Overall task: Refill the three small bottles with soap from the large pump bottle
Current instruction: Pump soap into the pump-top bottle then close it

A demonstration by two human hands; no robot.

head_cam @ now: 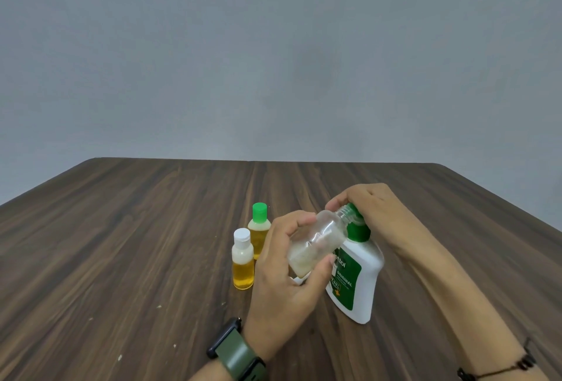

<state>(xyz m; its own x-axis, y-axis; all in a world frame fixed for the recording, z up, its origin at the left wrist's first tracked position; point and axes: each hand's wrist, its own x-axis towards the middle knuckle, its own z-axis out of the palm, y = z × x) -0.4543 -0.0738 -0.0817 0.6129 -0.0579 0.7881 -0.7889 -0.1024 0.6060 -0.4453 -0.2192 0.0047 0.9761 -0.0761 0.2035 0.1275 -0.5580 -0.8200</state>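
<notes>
the left hand (289, 262) is gripping a clear small bottle (316, 243), fingers curled over its upper side and the thumb pressing its lower end, so the bottle is being held off the desk (121, 228) and tilted, its uncapped threaded neck pointing up and to the right. a thin pale residue is lying along its inside wall. the neck is sitting right at the green pump head (357, 222) of the large white dettol pump bottle (359, 277), which is standing upright on the desk toward the near right part of the surface. the right hand (374, 210) is resting on top of the pump head with its fingers bent down over it, the fingertips reaching the neck of the clear bottle; whether they are pinching the nozzle or only pressing it is hard to tell.

just left of the left hand, two more small bottles are standing upright close together near the middle of the desk. the nearer one, the white-capped bottle (242, 259), is holding amber liquid in its lower half. the green-capped bottle (259, 228) behind it is showing a paler yellow liquid. a small white piece (299, 280) is lying on the desk under the left hand, mostly hidden.

a dark watch with an olive strap (237, 350) is sitting on the left wrist, and a thin black cord bracelet (501, 368) is circling the right wrist.
</notes>
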